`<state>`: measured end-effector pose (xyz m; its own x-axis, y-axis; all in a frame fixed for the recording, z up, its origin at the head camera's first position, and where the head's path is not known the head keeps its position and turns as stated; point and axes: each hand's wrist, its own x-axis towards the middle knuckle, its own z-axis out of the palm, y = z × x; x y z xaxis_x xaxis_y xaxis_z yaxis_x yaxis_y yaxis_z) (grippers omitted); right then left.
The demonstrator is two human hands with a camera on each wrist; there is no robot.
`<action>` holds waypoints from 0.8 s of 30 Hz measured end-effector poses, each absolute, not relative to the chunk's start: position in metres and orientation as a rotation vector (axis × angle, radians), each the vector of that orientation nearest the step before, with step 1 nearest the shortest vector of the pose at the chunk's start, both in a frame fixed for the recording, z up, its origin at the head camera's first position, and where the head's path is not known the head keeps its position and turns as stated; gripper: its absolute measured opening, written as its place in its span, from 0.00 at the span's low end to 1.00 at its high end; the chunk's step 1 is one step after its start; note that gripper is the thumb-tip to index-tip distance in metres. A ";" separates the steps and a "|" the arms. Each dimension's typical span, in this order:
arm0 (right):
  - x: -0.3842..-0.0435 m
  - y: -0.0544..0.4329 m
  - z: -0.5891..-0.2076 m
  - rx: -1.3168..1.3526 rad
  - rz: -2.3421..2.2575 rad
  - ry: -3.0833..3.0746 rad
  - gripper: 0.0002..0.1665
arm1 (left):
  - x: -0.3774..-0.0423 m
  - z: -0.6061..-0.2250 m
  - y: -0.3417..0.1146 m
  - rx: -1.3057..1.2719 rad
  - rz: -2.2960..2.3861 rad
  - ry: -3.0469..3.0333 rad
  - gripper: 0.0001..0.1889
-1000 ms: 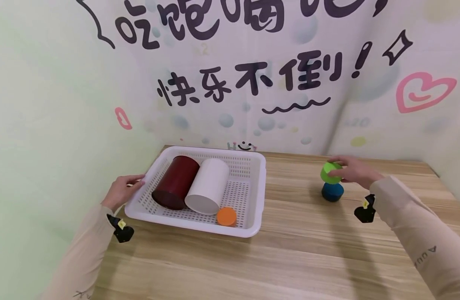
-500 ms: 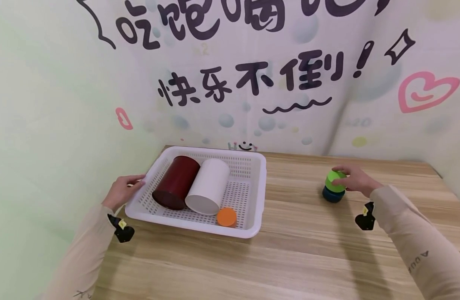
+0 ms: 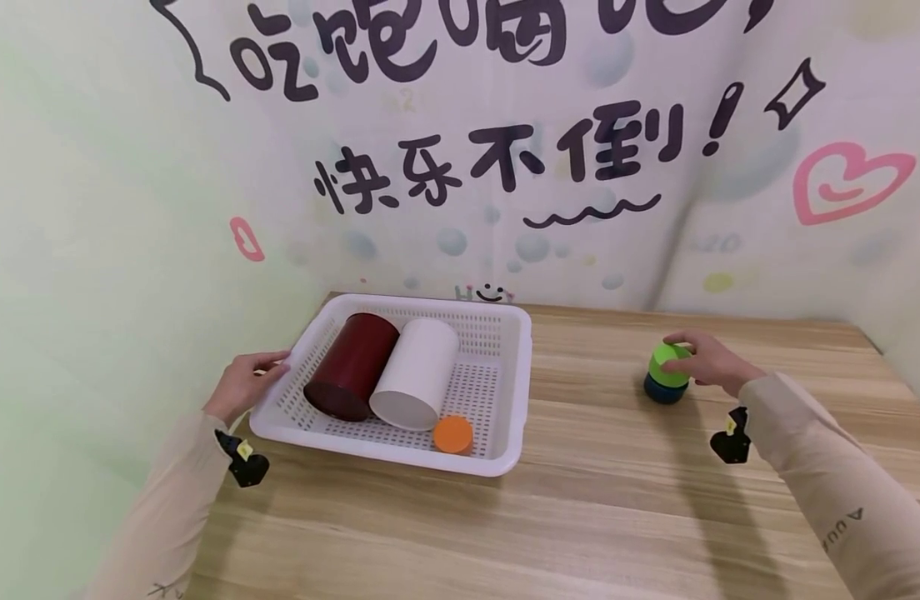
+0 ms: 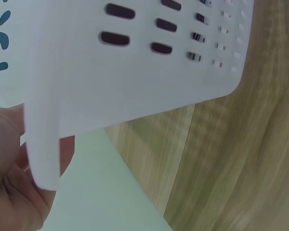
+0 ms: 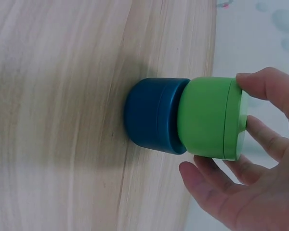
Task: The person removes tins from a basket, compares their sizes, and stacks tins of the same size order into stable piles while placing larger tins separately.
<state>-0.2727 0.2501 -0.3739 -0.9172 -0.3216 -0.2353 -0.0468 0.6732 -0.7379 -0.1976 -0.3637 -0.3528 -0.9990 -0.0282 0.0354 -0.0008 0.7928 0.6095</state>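
Note:
My left hand [image 3: 238,385] grips the left rim of a white perforated plastic basket [image 3: 388,453]; in the left wrist view the fingers [image 4: 66,151] wrap its edge. At the right, my right hand [image 3: 713,362] holds a small green lidded pot [image 3: 661,358] by its lid end, thumb on one side and fingers on the other. The green pot sits on top of a dark blue round pot [image 3: 664,392] on the table. In the right wrist view the green pot [image 5: 204,118] touches the blue pot [image 5: 149,113], slightly off-centre.
Inside the basket lie a dark red cylinder [image 3: 355,367], a white cylinder [image 3: 418,371] and an orange round piece [image 3: 453,434]. The wooden table [image 3: 580,500] meets a wall hanging [image 3: 460,250] with large black characters behind it.
My right hand has lowered the green pot onto the blue pot and kept its hold. The left hand and the basket have stayed in place.

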 end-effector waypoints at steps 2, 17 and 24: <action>-0.272 0.249 -0.373 -0.297 -1.106 2.549 0.38 | -0.197 -0.353 -0.364 0.028 -1.001 -2.938 0.21; -0.274 0.248 -0.343 -0.319 -1.007 2.619 0.44 | -0.198 -0.355 -0.363 0.026 -1.015 -2.917 0.21; -0.277 0.209 -0.308 -0.408 -1.087 2.622 0.38 | -0.197 -0.354 -0.365 0.033 -1.040 -2.937 0.21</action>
